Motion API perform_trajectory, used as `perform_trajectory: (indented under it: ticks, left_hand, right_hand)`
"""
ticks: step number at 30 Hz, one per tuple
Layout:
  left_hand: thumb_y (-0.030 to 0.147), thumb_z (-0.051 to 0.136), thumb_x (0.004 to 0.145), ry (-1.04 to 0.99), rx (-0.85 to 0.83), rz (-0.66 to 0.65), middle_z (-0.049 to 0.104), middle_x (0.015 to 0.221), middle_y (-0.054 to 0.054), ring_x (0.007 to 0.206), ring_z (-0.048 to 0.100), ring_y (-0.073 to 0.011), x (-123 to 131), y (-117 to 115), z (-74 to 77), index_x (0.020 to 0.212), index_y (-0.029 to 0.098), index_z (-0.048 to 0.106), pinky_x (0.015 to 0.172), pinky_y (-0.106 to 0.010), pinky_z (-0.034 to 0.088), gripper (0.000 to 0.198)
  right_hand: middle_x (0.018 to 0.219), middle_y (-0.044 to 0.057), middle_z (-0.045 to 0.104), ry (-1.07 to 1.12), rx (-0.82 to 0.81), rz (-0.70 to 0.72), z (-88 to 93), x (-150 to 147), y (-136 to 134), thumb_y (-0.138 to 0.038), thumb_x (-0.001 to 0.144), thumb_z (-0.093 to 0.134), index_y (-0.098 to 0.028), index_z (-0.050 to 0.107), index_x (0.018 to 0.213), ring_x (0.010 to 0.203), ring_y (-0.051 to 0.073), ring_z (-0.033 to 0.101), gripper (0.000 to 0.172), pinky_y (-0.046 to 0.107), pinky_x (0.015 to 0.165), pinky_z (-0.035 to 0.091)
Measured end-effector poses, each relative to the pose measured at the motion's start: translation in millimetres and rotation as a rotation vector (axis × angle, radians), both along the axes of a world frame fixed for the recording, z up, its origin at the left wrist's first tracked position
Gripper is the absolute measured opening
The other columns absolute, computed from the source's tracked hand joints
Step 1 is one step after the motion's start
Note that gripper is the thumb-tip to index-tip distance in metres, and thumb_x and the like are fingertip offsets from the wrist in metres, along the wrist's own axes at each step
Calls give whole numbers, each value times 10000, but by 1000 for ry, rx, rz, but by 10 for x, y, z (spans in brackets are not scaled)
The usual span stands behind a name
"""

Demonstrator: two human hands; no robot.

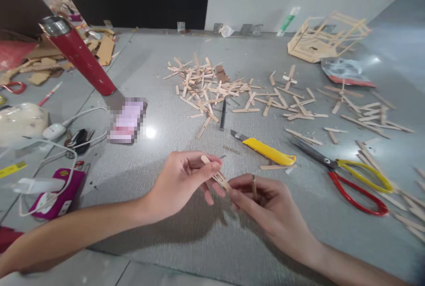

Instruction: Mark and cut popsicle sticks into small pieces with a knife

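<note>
Okay, so the small wooden piece point(221, 179) is up in the air between both hands, just over the front part of the surface point(133, 166). It's pale, flat and slim, tan like plain craft sticks, with a rounded tip at the upper left and narrow slot-like gaps across its middle. Looks like several thin strips put together, though how they're joined is too small to tell.

The left hand point(189, 184) pinches its upper end, thumb on top and the other fingers loosely curled underneath. The right hand point(270, 210), wearing a ring point(254, 185), has thumb and fingertips closed on the lower end.

The surface is grey with a fine, woven-looking grain. Behind the hands there's a messy heap of flat wooden sticks point(201, 84), some crossed over each other. Just beyond the right hand lies a cutter point(268, 151) with a ribbed yellow plastic body and a metal blade, then scissors point(332, 165) with dark blades and one red, one yellow loop handle. Farther back sits an open, angular wooden frame point(295, 50). Over on the left stands a glossy red cylindrical flask point(81, 58) with a silvery cap.
</note>
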State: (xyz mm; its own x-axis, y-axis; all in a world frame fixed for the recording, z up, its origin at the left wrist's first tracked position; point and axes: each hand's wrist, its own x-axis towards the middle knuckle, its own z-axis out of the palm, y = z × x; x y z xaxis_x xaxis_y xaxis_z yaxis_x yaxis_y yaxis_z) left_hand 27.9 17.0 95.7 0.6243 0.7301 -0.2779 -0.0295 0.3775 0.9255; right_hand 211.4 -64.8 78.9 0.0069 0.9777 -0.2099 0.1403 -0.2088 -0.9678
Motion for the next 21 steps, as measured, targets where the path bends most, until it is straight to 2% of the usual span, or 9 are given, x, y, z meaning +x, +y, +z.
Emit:
perform_trajectory:
  ticks: [3, 6, 14, 21]
  left_hand:
    - [468, 648, 973, -12, -1, -14, 741, 723, -65, 581, 703, -133, -20, -43, 117, 985, 100, 737, 514, -208, 577, 380]
    - [467, 666, 964, -25, -8, -12, 746, 776, -67, 630, 727, -149, -50, -80, 188, 985, 117, 761, 509, -205, 581, 364]
    - [520, 683, 934, 16, -24, -50, 713, 735, -60, 593, 698, -139, -74, -116, 247, 869, 126, 768, 490, -198, 556, 409]
    - [536, 679, 927, 56, -34, -73, 694, 721, -56, 574, 677, -130, -96, -115, 249, 813, 125, 743, 481, -194, 536, 431]
  right_hand:
    - [558, -11, 578, -16, 54, -76, 62, 18, -52, -496, 877, 686, -202, 725, 748, 477, 104, 471, 324, 219, 428, 367]
    - [512, -29, 536, -28, 88, -91, 117, 58, -109, -469, 899, 667, -217, 727, 763, 445, 96, 412, 292, 214, 394, 313]
    - [452, -22, 548, -55, 123, -83, 211, 67, -128, -450, 900, 647, -222, 720, 719, 405, 102, 414, 301, 221, 379, 310]
    - [452, -29, 547, -53, 140, -75, 206, 77, -118, -416, 917, 630, -223, 712, 725, 398, 95, 417, 285, 214, 381, 307]
